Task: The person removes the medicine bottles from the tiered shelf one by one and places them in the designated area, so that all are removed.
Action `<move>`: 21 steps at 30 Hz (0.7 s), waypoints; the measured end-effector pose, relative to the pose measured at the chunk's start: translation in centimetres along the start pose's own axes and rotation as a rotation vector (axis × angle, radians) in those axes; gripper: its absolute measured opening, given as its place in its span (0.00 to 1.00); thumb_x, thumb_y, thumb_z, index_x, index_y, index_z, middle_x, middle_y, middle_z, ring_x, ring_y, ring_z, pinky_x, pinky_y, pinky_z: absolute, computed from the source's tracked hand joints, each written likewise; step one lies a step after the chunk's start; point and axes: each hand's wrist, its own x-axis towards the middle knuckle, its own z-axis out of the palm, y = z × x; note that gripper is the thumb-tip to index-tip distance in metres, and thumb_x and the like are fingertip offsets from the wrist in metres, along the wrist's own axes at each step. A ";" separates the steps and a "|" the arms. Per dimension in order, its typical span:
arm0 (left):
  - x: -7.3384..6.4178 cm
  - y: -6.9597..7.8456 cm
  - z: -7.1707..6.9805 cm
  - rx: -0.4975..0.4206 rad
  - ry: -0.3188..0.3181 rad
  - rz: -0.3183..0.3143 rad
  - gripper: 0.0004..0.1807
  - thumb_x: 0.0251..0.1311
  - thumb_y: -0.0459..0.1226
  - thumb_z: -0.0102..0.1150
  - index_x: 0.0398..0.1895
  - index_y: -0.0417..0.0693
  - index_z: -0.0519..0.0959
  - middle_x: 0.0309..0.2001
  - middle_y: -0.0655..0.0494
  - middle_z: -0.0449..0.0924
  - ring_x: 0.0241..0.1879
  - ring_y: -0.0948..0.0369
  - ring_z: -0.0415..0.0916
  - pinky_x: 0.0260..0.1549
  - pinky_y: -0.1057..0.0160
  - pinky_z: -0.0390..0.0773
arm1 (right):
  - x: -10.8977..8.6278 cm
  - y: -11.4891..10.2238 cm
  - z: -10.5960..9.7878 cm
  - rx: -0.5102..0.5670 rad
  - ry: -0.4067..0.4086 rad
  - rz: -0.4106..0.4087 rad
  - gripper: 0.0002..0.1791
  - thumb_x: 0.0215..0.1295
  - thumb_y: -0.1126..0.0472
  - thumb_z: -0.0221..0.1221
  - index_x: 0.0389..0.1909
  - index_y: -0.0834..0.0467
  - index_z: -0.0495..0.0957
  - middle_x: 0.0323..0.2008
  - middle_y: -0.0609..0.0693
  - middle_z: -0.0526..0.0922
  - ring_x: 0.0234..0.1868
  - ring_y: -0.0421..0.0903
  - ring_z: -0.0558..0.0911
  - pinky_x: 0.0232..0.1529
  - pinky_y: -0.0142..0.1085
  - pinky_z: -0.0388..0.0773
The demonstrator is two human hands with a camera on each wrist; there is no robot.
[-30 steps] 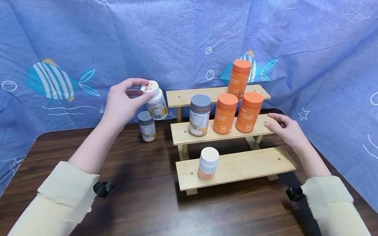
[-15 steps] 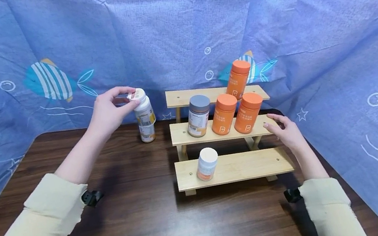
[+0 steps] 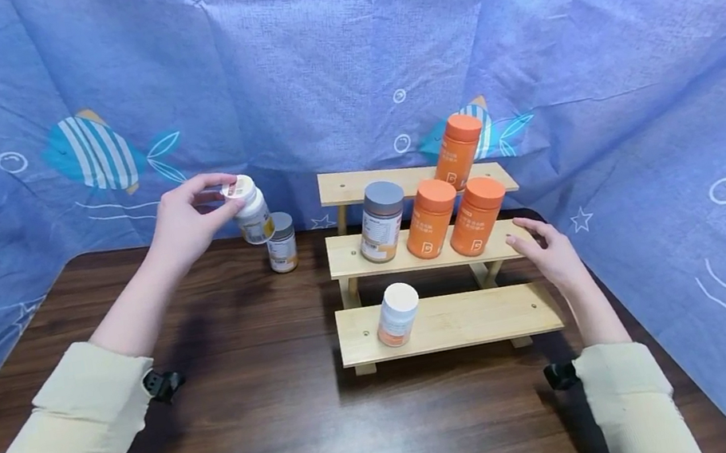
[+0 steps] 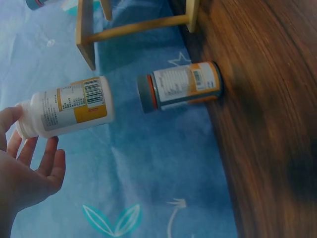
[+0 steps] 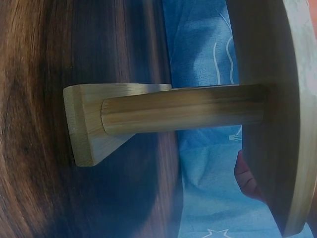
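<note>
In the head view my left hand (image 3: 187, 221) pinches a white pill bottle (image 3: 254, 217) by its cap, holding it upright above the back of the table. The left wrist view shows the barcode and yellow patch on this bottle (image 4: 74, 106). A grey-capped bottle (image 3: 283, 249) stands on the table just right of it, its cap partly overlapped. My right hand (image 3: 553, 254) holds the right end of the middle tier of a three-tier wooden rack (image 3: 474, 316). One fingertip (image 5: 246, 178) shows past the board in the right wrist view; the rest is hidden behind it.
On the middle tier stand a grey-capped bottle (image 3: 381, 227) and two orange bottles (image 3: 431, 222). Another orange bottle (image 3: 459, 153) is on the top tier, a small white bottle (image 3: 398, 317) on the lowest. A blue fish-print cloth (image 3: 303, 51) hangs behind the dark table (image 3: 262, 439).
My left hand has carried the white bottle leftward from beside the rack, past the grey-capped bottle on the table, which shows again. My right hand stays at the rack's end.
</note>
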 end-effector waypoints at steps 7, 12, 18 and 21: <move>0.3 -1.5 -0.1 0.023 0.027 -0.028 0.23 0.56 0.49 0.64 0.54 0.51 0.78 0.54 0.50 0.77 0.50 0.53 0.78 0.34 0.75 0.74 | -0.9 -2.3 0.0 0.050 -0.004 0.024 0.32 0.65 0.53 0.58 0.66 0.63 0.63 0.65 0.63 0.65 0.56 0.48 0.66 0.45 0.20 0.62; 0.5 -2.7 0.0 0.020 0.050 -0.034 0.23 0.56 0.48 0.64 0.53 0.49 0.78 0.54 0.48 0.78 0.49 0.53 0.78 0.32 0.77 0.72 | -0.8 -1.9 -0.1 0.032 0.001 0.027 0.32 0.65 0.52 0.57 0.67 0.62 0.63 0.65 0.62 0.65 0.54 0.46 0.66 0.44 0.21 0.62; 0.7 -4.9 0.8 0.055 0.091 -0.029 0.21 0.56 0.46 0.64 0.52 0.49 0.79 0.49 0.46 0.81 0.42 0.65 0.78 0.30 0.80 0.71 | 0.0 -0.2 0.0 0.002 0.010 0.014 0.33 0.64 0.46 0.57 0.67 0.57 0.65 0.60 0.58 0.69 0.43 0.36 0.70 0.38 0.22 0.67; 0.6 -5.8 1.3 0.066 0.110 -0.027 0.21 0.56 0.45 0.65 0.52 0.48 0.80 0.46 0.43 0.82 0.42 0.61 0.79 0.31 0.80 0.70 | 0.1 0.2 0.2 0.002 0.018 0.000 0.33 0.64 0.46 0.57 0.66 0.58 0.65 0.57 0.57 0.70 0.37 0.33 0.70 0.33 0.22 0.69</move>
